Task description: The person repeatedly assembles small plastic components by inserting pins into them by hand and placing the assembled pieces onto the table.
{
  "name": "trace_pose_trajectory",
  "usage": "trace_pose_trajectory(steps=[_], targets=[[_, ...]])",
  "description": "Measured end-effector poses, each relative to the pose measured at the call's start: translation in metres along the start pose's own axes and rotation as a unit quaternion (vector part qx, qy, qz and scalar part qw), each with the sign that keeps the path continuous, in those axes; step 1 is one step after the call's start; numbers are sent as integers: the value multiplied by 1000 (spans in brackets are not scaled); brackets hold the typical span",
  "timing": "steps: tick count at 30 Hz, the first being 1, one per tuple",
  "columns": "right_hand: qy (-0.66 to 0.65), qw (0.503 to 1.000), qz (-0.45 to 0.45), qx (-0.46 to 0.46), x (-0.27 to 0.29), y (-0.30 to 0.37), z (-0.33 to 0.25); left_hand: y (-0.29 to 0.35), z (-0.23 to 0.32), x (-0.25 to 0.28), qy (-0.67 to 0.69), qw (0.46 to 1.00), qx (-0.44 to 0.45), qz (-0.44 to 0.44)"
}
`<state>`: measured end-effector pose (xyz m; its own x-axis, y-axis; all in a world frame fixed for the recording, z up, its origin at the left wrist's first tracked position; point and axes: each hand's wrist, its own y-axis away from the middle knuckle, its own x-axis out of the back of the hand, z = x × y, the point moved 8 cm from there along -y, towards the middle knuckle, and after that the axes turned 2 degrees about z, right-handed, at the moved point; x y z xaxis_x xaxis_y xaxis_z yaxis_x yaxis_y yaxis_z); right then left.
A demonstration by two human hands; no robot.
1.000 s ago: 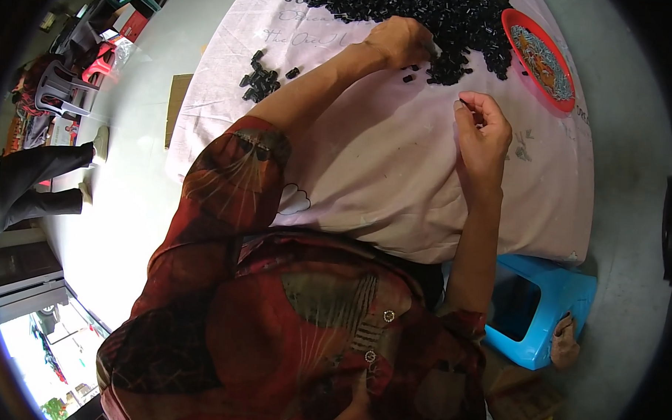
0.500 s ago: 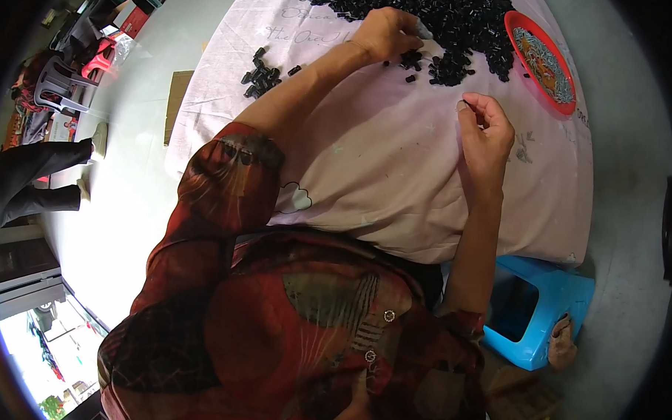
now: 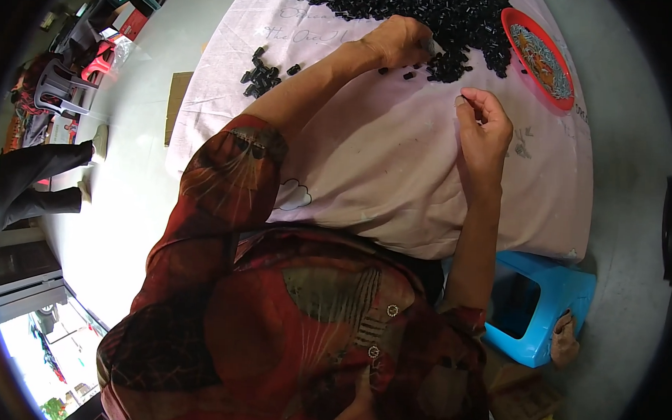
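A large heap of small black cylindrical plastic pieces (image 3: 461, 22) spreads over the far side of the pink cloth-covered table (image 3: 397, 153). My left hand (image 3: 401, 42) is at the heap's near edge, fingers curled down among the pieces; a greyish covering shows on one fingertip. What those fingers pinch is hidden. Closer to me, my right hand (image 3: 488, 130) hovers over the cloth with thumb and forefinger pressed together. Anything between them is too small to make out. Left of my left forearm lies a smaller group of black pieces (image 3: 260, 80).
A red oval tray (image 3: 510, 46) holding metal screws and some orange bits sits at the table's right edge. Below that side stands a blue plastic stool (image 3: 547, 321) with a brown cloth on it. Another person's legs (image 3: 45, 166) and a grey chair (image 3: 55, 85) are at left.
My left hand has shifted slightly right and nearer along the heap's edge, covering some loose pieces. The right hand stays nearly in place, still pinched.
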<state>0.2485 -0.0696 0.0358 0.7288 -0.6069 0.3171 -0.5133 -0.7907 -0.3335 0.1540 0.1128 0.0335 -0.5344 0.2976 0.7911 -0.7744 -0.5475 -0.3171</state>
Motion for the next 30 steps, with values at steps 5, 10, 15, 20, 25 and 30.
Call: trace_pose_trajectory(steps=[5, 10, 15, 20, 25, 30], targets=[[-59, 998, 26, -19, 2, 0, -4, 13, -19, 19, 222, 971, 71, 43], [-152, 983, 13, -104, -10, 4, -17, 62, -2, 6, 630, 750, 194, -50], [-228, 971, -23, -73, -36, 9, -26, 94, 26, -15, 802, 559, 155, -140], [-234, 971, 12, -57, -38, 15, -25, 102, 24, -24, 796, 572, 173, -92], [-227, 973, 22, -39, -34, 19, -25, 105, 19, -14, 732, 663, 150, -36], [-220, 975, 32, -12, -32, 22, -31, 106, 19, -12, 775, 614, 129, -75]])
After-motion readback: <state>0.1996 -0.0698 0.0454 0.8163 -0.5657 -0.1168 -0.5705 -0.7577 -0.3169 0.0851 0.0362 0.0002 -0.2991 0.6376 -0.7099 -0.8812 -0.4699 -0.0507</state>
